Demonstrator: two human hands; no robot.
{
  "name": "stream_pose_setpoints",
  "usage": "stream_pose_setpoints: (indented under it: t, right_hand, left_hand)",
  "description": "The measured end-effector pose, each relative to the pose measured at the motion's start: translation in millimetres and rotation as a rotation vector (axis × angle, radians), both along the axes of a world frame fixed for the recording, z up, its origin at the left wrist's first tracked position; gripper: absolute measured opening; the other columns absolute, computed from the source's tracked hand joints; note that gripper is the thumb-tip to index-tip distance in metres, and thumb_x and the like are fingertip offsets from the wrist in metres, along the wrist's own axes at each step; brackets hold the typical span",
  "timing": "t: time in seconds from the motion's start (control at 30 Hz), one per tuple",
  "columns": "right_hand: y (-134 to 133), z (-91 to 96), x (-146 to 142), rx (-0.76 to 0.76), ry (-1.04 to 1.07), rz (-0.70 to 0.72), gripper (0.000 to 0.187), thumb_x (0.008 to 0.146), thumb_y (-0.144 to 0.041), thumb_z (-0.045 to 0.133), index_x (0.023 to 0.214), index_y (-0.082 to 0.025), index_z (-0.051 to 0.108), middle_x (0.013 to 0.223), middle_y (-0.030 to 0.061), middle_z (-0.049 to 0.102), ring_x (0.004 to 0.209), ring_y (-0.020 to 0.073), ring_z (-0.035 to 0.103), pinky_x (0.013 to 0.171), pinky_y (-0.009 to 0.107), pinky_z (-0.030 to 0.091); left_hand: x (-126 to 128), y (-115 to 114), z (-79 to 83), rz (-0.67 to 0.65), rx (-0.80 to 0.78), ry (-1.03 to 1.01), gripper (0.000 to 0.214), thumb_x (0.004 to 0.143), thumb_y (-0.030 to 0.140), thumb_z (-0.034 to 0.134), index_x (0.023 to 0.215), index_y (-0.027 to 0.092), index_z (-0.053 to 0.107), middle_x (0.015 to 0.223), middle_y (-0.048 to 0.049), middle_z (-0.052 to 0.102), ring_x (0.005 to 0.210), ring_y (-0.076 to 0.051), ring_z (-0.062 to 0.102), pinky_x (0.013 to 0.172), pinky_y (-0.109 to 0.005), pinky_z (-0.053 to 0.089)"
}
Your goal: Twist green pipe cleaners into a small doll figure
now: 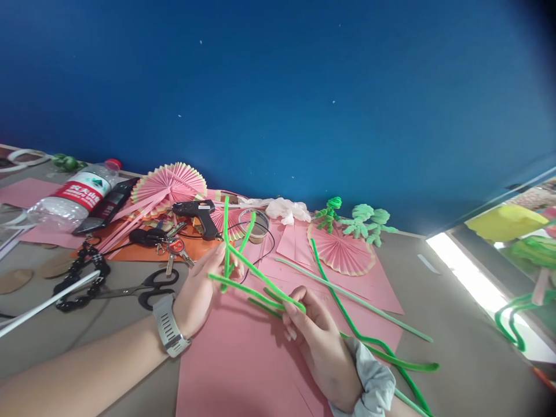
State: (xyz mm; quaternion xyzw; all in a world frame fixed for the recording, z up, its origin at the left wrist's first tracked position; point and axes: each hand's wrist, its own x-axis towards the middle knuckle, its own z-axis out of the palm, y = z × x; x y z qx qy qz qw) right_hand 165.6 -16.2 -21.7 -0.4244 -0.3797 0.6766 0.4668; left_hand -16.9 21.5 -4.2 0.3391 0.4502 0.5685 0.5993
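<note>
My left hand [202,292], with a grey watch [168,325] on the wrist, pinches bright green pipe cleaners [226,226]; two ends stand up above its fingers. My right hand [320,341], wearing a grey-blue scrunchie [372,373], is closed on a bent green pipe cleaner [264,277] whose fold lies at its fingertips. The pieces in both hands cross near the left fingers; I cannot tell whether they are joined. Pink paper sheets [234,359] lie under my hands. Darker green pipe cleaners [343,313] and a pale green one [382,314] rest to the right.
Behind my hands are a black glue gun [202,214], pink paper fans [343,249] and twisted green pipe-cleaner shapes [358,220]. On the left lie keys [176,249], scissors [152,286], black beads [72,289] and a bottle [80,194]. A blue wall [278,104] rises behind.
</note>
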Motion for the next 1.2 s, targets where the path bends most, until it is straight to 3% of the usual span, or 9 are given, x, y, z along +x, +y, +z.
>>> stream_pose_setpoints:
  t: [0.1,0.27,0.43,0.6,0.7,0.83,1.0,1.1,1.2]
  right_hand:
    - [0.4,3.4,0.1,-0.043,0.037,0.014,0.026,0.079,-0.033,0.061,0.074,-0.020,0.039,0.056,-0.0071,0.043,0.048,0.0065,0.035,0.047,0.018,0.033]
    - [1.6,6.9,1.4,-0.099,0.083,0.040,0.026,0.080,-0.033,0.059,0.073,-0.020,0.038,0.055,-0.0073,0.042,0.047,0.0065,0.030,0.046,0.018,0.030]
    - [0.3,5.4,4.8,-0.118,0.102,0.122,0.027,0.079,-0.036,0.059,0.070,-0.020,0.039,0.052,-0.0069,0.043,0.045,0.0066,0.030,0.045,0.018,0.031]
    - [-1.3,3.1,4.8,-0.125,0.078,0.154,0.027,0.081,-0.036,0.057,0.068,-0.020,0.038,0.046,-0.0085,0.041,0.039,0.0054,0.025,0.040,0.018,0.027]
    - [-0.9,3.4,4.5,-0.117,0.084,0.148,0.027,0.081,-0.037,0.056,0.067,-0.020,0.038,0.045,-0.0087,0.039,0.039,0.0060,0.025,0.040,0.019,0.027]
    - [-1.6,2.8,6.4,-0.114,0.034,0.152,0.028,0.079,-0.041,0.057,0.068,-0.020,0.041,0.044,-0.0085,0.039,0.038,0.0057,0.025,0.039,0.019,0.026]
    - [-4.8,2.9,6.9,-0.079,-0.102,0.212,0.030,0.077,-0.043,0.059,0.069,-0.019,0.044,0.049,-0.0081,0.040,0.038,0.0045,0.029,0.039,0.019,0.022]
    - [-6.8,8.3,3.4,0.003,-0.237,0.297,0.028,0.076,-0.043,0.059,0.069,-0.018,0.049,0.050,-0.0075,0.040,0.040,0.0056,0.033,0.040,0.020,0.025]
    - [-7.1,15.7,0.8,0.105,-0.295,0.345,0.020,0.077,-0.039,0.059,0.076,-0.019,0.056,0.055,-0.0045,0.046,0.050,0.0099,0.043,0.048,0.022,0.036]
  left_hand:
    - [-1.7,-1.0,-0.2,-0.040,0.115,0.098,0.032,0.086,0.042,0.042,0.072,0.019,0.060,0.074,-0.0014,0.060,0.070,-0.015,0.053,0.067,-0.026,0.041]
    - [-2.8,-5.8,1.3,-0.102,0.123,0.238,0.036,0.087,0.039,0.041,0.058,0.020,0.050,0.064,0.0012,0.048,0.059,-0.013,0.043,0.062,-0.024,0.036]
    - [1.4,-9.9,4.0,-0.400,0.120,0.255,0.033,0.084,0.037,0.045,0.056,0.021,0.050,0.056,0.0006,0.047,0.055,-0.015,0.043,0.062,-0.026,0.038]
    - [3.8,-16.8,1.6,-0.543,0.105,0.298,0.031,0.086,0.035,0.040,0.061,0.020,0.049,0.055,0.0010,0.046,0.051,-0.014,0.041,0.054,-0.025,0.036]
    - [2.6,-19.2,2.8,-0.581,0.142,0.325,0.026,0.088,0.028,0.035,0.066,0.020,0.048,0.060,0.0012,0.045,0.056,-0.014,0.041,0.057,-0.024,0.036]
    - [-0.7,-19.9,7.2,-0.710,0.218,0.322,0.011,0.082,0.019,0.041,0.079,0.019,0.052,0.074,-0.0011,0.048,0.068,-0.015,0.045,0.068,-0.025,0.039]
    - [-3.5,-21.8,1.7,-0.662,0.295,0.437,0.019,0.076,0.035,0.055,0.089,0.021,0.053,0.083,-0.0027,0.052,0.077,-0.019,0.048,0.069,-0.027,0.041]
    - [-1.4,-23.3,-3.6,-0.648,0.308,0.488,0.024,0.083,0.042,0.042,0.081,0.021,0.053,0.076,-0.0015,0.052,0.071,-0.018,0.046,0.068,-0.026,0.039]
    - [3.1,-25.8,-6.9,-0.549,0.195,0.576,0.031,0.089,0.039,0.031,0.072,0.021,0.050,0.071,0.0001,0.048,0.070,-0.016,0.045,0.068,-0.025,0.037]
